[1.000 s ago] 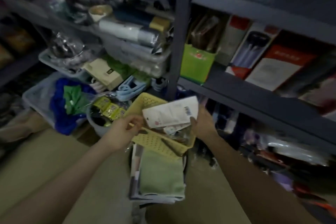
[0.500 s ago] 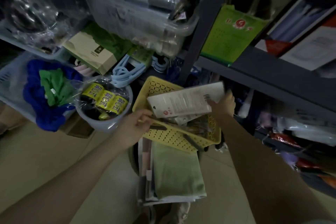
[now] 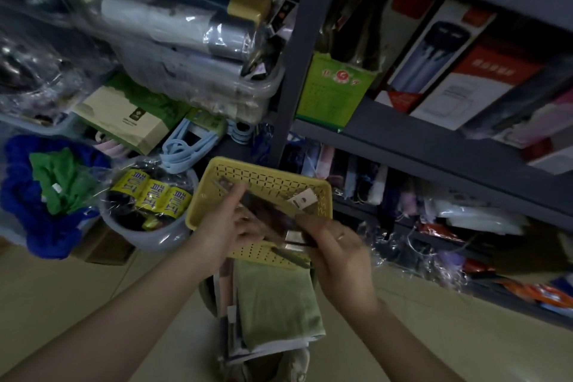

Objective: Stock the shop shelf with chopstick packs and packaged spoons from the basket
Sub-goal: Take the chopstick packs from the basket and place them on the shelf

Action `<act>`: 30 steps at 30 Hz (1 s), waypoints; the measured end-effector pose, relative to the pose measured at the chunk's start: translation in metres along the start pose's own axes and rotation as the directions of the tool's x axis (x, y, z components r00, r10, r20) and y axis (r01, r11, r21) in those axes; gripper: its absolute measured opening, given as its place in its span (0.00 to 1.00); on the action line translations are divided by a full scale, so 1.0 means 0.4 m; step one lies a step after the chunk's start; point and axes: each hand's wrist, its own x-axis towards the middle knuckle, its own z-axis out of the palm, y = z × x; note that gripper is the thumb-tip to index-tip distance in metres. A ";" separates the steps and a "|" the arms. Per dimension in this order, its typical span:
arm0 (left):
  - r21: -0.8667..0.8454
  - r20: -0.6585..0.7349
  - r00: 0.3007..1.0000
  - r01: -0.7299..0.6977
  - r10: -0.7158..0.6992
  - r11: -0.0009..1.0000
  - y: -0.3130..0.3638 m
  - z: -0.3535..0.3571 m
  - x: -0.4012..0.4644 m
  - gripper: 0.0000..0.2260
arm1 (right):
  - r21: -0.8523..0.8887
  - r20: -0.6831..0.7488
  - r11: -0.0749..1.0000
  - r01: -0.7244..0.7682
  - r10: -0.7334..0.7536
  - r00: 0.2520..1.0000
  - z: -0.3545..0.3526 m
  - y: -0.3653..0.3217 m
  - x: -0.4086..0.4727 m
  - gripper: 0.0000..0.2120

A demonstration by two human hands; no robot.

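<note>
Holding a dark pack (image 3: 266, 214) over the yellow basket (image 3: 273, 178), its label unreadable.

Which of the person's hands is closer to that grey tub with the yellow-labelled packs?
Left. The left hand is just right of the grey tub; the right hand is farther right, across the yellow basket.

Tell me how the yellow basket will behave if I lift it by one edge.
The yellow basket looks like thin perforated plastic, so it is probably light and may flex a little. It sits on a stack topped by a green cloth, so it could slide or tip. Loose packs inside would likely shift toward the low side.
</note>
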 end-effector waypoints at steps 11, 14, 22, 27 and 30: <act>0.445 -0.044 0.911 -0.349 0.410 0.824 0.039 -0.067 -0.051 0.21 | 0.232 0.595 0.883 -0.408 0.203 0.778 0.079 0.122 0.035 0.24; 0.508 -0.024 0.913 -0.339 0.407 0.792 0.015 -0.113 -0.029 0.21 | -0.138 0.639 0.828 -0.544 0.494 0.589 0.187 0.224 0.041 0.14; 0.457 -0.124 0.928 -0.262 0.352 0.850 -0.012 -0.178 0.032 0.18 | -0.464 0.796 0.882 0.077 0.377 0.473 0.380 0.336 0.068 0.27; 0.388 -0.160 0.928 -0.253 0.335 0.886 -0.026 -0.194 0.049 0.18 | -0.473 0.826 0.868 0.149 0.378 0.418 0.405 0.302 0.034 0.37; 0.408 -0.160 0.929 -0.246 0.334 0.879 -0.029 -0.195 0.051 0.19 | -0.438 0.868 0.879 0.185 0.361 0.340 0.408 0.302 -0.013 0.34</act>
